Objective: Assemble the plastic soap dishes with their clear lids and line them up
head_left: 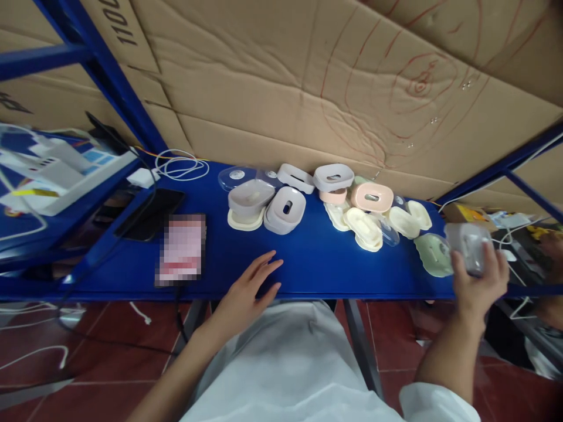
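My right hand [479, 284] grips a grey soap dish [461, 237] with what looks like a clear cover, above the table's right end. Just left of it, a wavy-edged green tray [433, 256] lies on the blue table. My left hand [253, 290] is over the front edge, fingers stretched out and nothing in them. Beyond those fingers sit a grey oval dish with a slot [288, 201] and a deeper grey dish [251, 196], which rests on a cream piece [240, 220]. Right of them is a pile with a peach slotted dish [382, 198] and cream trays [363, 225].
A lit phone or tablet [182, 249] lies at the left beside a dark flat device [152, 217]. A coiled white cable [185, 166] is behind them. Cardboard [264, 88] walls the back, and blue frame posts [112, 82] stand at the sides. Another person's arm [552, 275] shows at far right.
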Available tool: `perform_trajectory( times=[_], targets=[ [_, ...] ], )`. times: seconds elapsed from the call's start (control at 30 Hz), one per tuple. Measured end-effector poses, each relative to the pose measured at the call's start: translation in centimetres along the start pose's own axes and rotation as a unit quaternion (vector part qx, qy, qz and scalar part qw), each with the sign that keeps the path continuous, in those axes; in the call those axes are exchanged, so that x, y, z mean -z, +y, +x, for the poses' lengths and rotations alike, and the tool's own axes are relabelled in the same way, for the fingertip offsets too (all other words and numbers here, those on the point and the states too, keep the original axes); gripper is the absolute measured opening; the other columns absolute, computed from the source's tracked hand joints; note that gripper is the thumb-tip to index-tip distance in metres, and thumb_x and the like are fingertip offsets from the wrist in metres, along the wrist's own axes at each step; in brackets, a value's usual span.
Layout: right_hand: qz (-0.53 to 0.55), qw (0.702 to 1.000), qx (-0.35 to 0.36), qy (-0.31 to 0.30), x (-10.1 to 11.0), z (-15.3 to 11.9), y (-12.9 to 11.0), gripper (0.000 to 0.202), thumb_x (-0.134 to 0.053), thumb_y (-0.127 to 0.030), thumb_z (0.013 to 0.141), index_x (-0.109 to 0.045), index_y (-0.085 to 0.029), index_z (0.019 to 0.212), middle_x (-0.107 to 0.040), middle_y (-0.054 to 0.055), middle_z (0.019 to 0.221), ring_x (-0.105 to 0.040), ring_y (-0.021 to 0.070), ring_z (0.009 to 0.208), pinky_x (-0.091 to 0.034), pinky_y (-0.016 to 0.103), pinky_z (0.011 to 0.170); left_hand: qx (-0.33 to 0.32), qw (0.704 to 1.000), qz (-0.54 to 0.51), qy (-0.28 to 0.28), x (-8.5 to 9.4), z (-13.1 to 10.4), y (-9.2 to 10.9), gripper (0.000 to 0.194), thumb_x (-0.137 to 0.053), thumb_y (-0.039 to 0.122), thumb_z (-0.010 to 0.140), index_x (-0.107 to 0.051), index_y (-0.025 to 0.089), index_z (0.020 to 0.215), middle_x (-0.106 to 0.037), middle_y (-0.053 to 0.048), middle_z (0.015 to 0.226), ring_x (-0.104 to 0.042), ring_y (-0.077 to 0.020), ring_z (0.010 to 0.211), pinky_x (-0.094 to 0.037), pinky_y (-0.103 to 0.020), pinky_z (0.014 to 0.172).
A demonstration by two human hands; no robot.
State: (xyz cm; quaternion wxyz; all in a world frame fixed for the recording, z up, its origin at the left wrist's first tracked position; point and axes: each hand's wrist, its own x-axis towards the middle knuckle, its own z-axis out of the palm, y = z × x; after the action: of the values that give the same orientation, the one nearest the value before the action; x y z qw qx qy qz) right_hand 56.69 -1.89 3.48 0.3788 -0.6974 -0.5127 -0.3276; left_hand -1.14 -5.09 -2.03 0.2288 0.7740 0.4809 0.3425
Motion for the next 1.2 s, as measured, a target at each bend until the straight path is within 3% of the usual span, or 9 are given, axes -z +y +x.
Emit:
perform_trajectory(
  times=[0.17, 0.33, 0.53, 0.7, 0.8, 0.9, 0.97, 1.1, 1.2],
  targets=[
    [-0.03, 0.997, -0.065, -0.009, -2.1, -1.1, 9.4, 0.095, -0.057, -0.095, 0.076, -0.081, -0.011, 0.112, -0.07, 0.027, 0.099, -0.071, 0.0472, 0.097, -0.053, 0.06, 0.08, -0.004, 1.0, 0.002, 0.013, -0.1, 0.1, 0.0, 0.035, -0.053, 0.036, 0.109, -0.063, 0.029, 0.142, -0.056, -0.009, 0.159, -0.066, -0.0245, 0.137, -0.057, -0.043, 0.116],
    [-0.025, 0.995, -0.069, -0.061, -3.8, -1.5, 9.4, 0.085, -0.06, -0.089, 0.076, -0.08, -0.012, 0.105, -0.064, 0.025, 0.102, -0.067, 0.0436, 0.099, -0.051, 0.058, 0.082, -0.004, 1.0, 0.01, 0.014, -0.1, 0.3, 0.3, 0.032, -0.053, 0.037, 0.11, -0.067, 0.027, 0.137, -0.06, -0.009, 0.155, -0.068, -0.0245, 0.134, -0.059, -0.043, 0.114],
    [-0.008, 0.991, -0.078, -0.107, -4.6, -0.8, 8.4, 0.074, -0.029, -0.068, 0.101, -0.077, -0.014, 0.119, -0.063, 0.029, 0.125, -0.059, 0.0435, 0.127, -0.044, 0.066, 0.098, -0.01, 0.999, 0.027, 0.018, -0.3, 0.2, 0.0, 0.031, -0.054, 0.038, 0.109, -0.069, 0.028, 0.134, -0.062, -0.009, 0.153, -0.067, -0.026, 0.135, -0.056, -0.045, 0.117],
    [0.063, 0.99, 0.088, -0.088, -3.1, -0.9, -2.3, 0.058, -0.042, -0.054, 0.105, -0.068, -0.011, 0.134, -0.069, 0.029, 0.129, -0.063, 0.0407, 0.129, -0.046, 0.06, 0.107, -0.006, 0.999, 0.044, 0.023, -0.7, 0.1, -0.1, 0.032, -0.055, 0.038, 0.108, -0.069, 0.029, 0.136, -0.063, -0.008, 0.152, -0.066, -0.0268, 0.136, -0.058, -0.046, 0.115],
    [0.202, 0.91, 0.276, -0.236, -2.3, -1.8, -13.8, 0.038, -0.052, -0.039, 0.107, -0.069, -0.02, 0.136, -0.073, 0.016, 0.134, -0.066, 0.032, 0.129, -0.048, 0.052, 0.113, -0.006, 0.998, 0.058, 0.025, -0.9, 0.1, 0.0, 0.033, -0.054, 0.036, 0.108, -0.067, 0.029, 0.138, -0.062, -0.009, 0.153, -0.066, -0.0274, 0.137, -0.059, -0.047, 0.114],
    [0.253, 0.813, 0.397, -0.343, -3.5, -2.8, -24.7, 0.053, -0.051, -0.036, 0.11, -0.05, -0.023, 0.161, -0.057, 0.014, 0.159, -0.051, 0.0291, 0.15, -0.041, 0.053, 0.123, -0.008, 0.998, 0.064, 0.026, -0.9, 0.1, 0.2, 0.035, -0.055, 0.034, 0.108, -0.064, 0.03, 0.142, -0.059, -0.009, 0.156, -0.065, -0.028, 0.138, -0.059, -0.048, 0.114],
    [0.26, 0.791, 0.429, -0.351, -5.6, -3.0, -30.0, 0.06, -0.053, -0.039, 0.109, -0.044, -0.019, 0.165, -0.049, 0.016, 0.166, -0.04, 0.032, 0.158, -0.033, 0.058, 0.128, -0.008, 0.997, 0.062, 0.035, -0.7, 0.1, 0.4, 0.038, -0.054, 0.032, 0.108, -0.06, 0.031, 0.146, -0.055, -0.01, 0.158, -0.064, -0.028, 0.139, -0.059, -0.048, 0.114],
    [0.287, 0.765, 0.454, -0.356, -8.8, -3.0, -34.7, 0.041, -0.055, -0.036, 0.111, -0.063, -0.02, 0.148, -0.068, 0.014, 0.146, -0.057, 0.028, 0.144, -0.029, 0.058, 0.127, -0.019, 0.995, 0.06, 0.073, -0.6, 0.0, 0.4, 0.049, -0.054, 0.026, 0.108, -0.047, 0.033, 0.156, -0.047, -0.013, 0.162, -0.061, -0.0283, 0.142, -0.058, -0.05, 0.115],
    [0.323, 0.751, 0.481, -0.318, -7.4, -4.4, -34.8, 0.035, -0.054, -0.037, 0.112, -0.07, -0.021, 0.138, -0.077, 0.01, 0.128, -0.067, 0.0222, 0.125, -0.032, 0.052, 0.125, -0.043, 0.985, 0.09, 0.137, -0.9, -0.2, 0.2, 0.063, -0.062, 0.023, 0.105, -0.038, 0.035, 0.162, -0.036, -0.015, 0.169, -0.054, -0.0321, 0.149, -0.057, -0.052, 0.115]
  ],
)
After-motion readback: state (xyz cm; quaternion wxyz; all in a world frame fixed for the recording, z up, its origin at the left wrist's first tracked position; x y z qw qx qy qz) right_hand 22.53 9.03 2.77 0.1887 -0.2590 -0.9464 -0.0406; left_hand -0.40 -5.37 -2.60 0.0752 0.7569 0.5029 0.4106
